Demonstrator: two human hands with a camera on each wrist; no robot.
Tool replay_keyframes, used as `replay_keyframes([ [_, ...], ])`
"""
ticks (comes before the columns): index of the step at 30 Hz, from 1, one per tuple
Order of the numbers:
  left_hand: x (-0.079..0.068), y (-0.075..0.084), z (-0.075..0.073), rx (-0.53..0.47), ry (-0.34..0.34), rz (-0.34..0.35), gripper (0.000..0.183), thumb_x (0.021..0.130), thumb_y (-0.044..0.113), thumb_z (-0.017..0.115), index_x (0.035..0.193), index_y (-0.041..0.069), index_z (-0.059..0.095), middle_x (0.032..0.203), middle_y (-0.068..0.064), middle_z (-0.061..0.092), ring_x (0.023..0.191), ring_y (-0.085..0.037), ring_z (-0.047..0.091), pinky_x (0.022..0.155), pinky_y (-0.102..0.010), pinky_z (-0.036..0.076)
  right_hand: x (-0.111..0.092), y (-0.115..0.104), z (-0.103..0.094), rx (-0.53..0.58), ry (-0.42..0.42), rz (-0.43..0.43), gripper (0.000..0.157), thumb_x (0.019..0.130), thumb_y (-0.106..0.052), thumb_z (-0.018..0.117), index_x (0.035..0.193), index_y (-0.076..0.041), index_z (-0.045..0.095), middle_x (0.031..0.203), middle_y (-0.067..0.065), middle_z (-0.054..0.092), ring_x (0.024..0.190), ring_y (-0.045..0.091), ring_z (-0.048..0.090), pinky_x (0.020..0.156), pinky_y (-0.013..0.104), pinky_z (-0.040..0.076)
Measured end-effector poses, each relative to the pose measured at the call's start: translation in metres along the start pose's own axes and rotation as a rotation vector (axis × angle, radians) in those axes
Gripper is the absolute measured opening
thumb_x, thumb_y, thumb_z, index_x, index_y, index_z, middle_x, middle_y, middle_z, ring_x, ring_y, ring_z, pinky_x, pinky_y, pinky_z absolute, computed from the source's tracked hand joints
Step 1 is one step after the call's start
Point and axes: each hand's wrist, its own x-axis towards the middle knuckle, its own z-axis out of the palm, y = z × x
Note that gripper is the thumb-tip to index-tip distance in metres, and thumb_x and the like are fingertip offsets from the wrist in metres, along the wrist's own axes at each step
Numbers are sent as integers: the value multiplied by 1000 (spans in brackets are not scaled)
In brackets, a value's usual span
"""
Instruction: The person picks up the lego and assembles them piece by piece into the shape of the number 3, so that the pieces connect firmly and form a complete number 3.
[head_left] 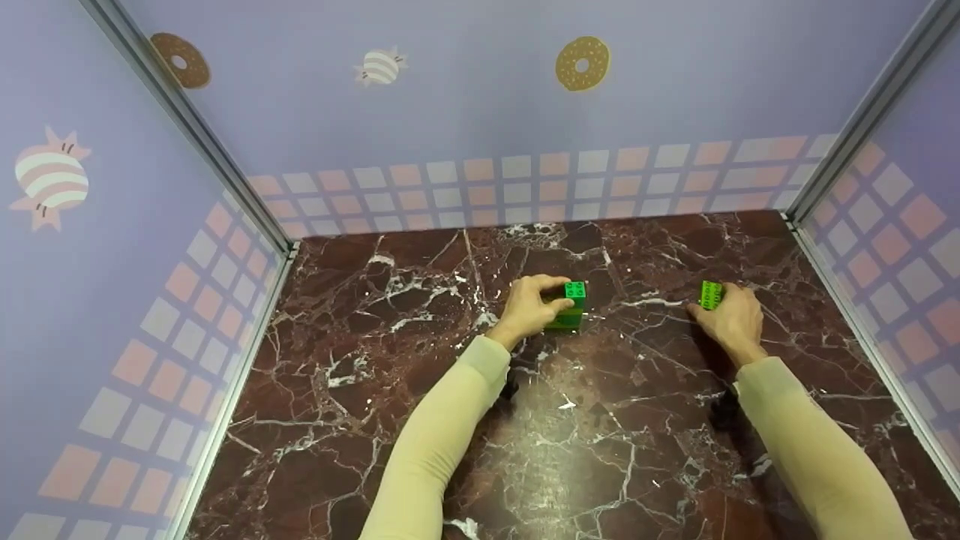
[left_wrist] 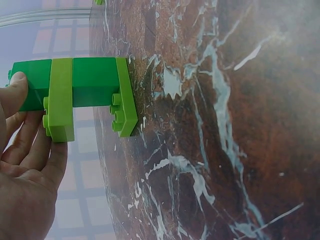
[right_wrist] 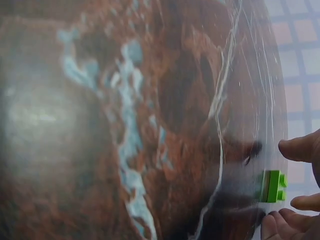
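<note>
With left grip (head_left: 529, 306), grasping the dark green top block (left_wrist: 37, 82) of an upright stack: thumb on the near side, fingers on the far side and partly under. Four studs on the very top. Below that, in order: upper light green block (left_wrist: 61, 100), lower dark green block (left_wrist: 95, 81), base light green block (left_wrist: 127, 95). Both light green layers jutting out to the left past the dark green ones, studs visible on the overhang. Standing on the desk (head_left: 652, 435), toward the back.

With right grip (head_left: 731, 319), released: loosely spread around a single light green brick (head_left: 707, 295), thumb to the left and clear of it in the right wrist view, fingers to the right. Cannot tell about finger contact. Brick lying on the desk, studs up, well apart from the stack, off to its right.

Desk in dark red-brown marble pattern, white veins. On both arms, pale sleeves (head_left: 435, 427). Behind, lilac back wall (head_left: 480, 105) with donut and candy prints, plus pink and white squares along the bottom.
</note>
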Motion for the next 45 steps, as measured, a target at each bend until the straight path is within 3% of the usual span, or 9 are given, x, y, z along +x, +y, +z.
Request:
replay_keyframes([
  [11,0,-2,1,-1,5,-3,38,95,18,90,131,11,84,126,-10,86,116,-28,81,105,-39,64,2,3,-4,-23,0,42,56,97,-44,82,118,7,70,106,26,68,99,44,63,85,61,54],
  [14,-1,-2,1,-8,4,-14,39,95,18,90,132,11,84,128,-10,85,118,-28,81,107,-39,63,2,3,-4,-18,-10,52,55,97,-43,83,117,6,71,104,25,69,95,41,62,81,56,53],
  [20,-1,0,1,-12,4,-25,39,95,19,91,133,11,84,129,-10,85,119,-28,81,109,-39,62,3,6,-5,2,-27,55,61,98,-40,81,131,10,72,117,31,74,102,46,66,89,61,56],
  [25,0,-3,0,-13,0,4,39,95,21,91,132,13,84,127,-9,86,116,-25,81,107,-36,63,3,6,-7,1,-33,66,63,98,-44,81,131,10,73,120,32,75,104,46,67,91,61,57],
  [26,5,-15,7,-11,8,21,39,94,25,92,132,14,85,126,-7,86,114,-23,81,105,-34,63,3,6,-7,2,-31,67,64,98,-45,82,131,9,73,119,32,75,103,46,67,90,61,57],
  [27,5,-15,7,-13,8,25,39,94,25,92,131,14,85,126,-7,86,114,-21,81,105,-33,63,4,6,-7,3,-28,70,64,98,-46,82,130,9,74,119,32,75,102,46,68,89,61,58],
  [32,5,-14,7,-19,11,13,40,94,23,92,132,13,85,127,-7,86,114,-22,81,104,-33,64,6,5,-6,24,-28,92,64,99,-45,81,135,7,73,125,34,74,108,49,70,94,64,59],
  [33,0,-2,0,-22,4,-1,40,94,19,91,132,12,84,128,-9,86,116,-24,81,105,-35,64,6,6,-5,25,-29,96,64,99,-44,80,136,7,73,127,35,74,109,50,70,95,64,59],
  [45,0,-2,2,-9,4,-26,40,94,19,91,133,12,84,130,-11,85,118,-28,81,108,-38,63,10,4,-8,28,-61,129,64,99,-40,78,141,8,71,135,38,70,117,50,67,105,66,58],
])
